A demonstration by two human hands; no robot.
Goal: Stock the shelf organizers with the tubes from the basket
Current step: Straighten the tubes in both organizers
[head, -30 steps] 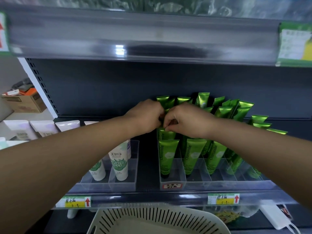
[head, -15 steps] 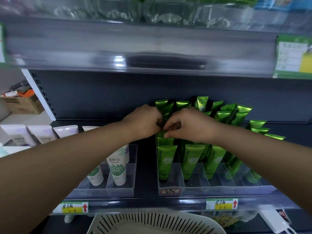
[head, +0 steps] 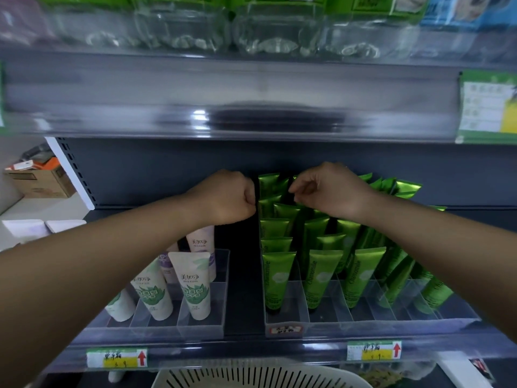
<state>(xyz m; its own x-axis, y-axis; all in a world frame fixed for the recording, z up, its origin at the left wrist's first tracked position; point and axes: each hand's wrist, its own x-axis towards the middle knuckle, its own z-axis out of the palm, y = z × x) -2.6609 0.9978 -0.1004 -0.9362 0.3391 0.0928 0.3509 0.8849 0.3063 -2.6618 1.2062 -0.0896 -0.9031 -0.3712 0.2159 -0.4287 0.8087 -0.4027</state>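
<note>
Both arms reach straight in over the shelf [head: 242, 292] toward its back edge. The left hand [head: 226, 198] is balled into a fist, knuckles right up against the back green tubes [head: 321, 273], and its grip looks closed on nothing. The right hand [head: 333, 191] hovers palm-down over the back rows, fingers loosely curled by a tube top; can't tell if that grip pinches it. The tubes stand in the clear organizer [head: 285, 322] on the shelf's right half, with the basket [head: 251, 376] below the front edge.
</note>
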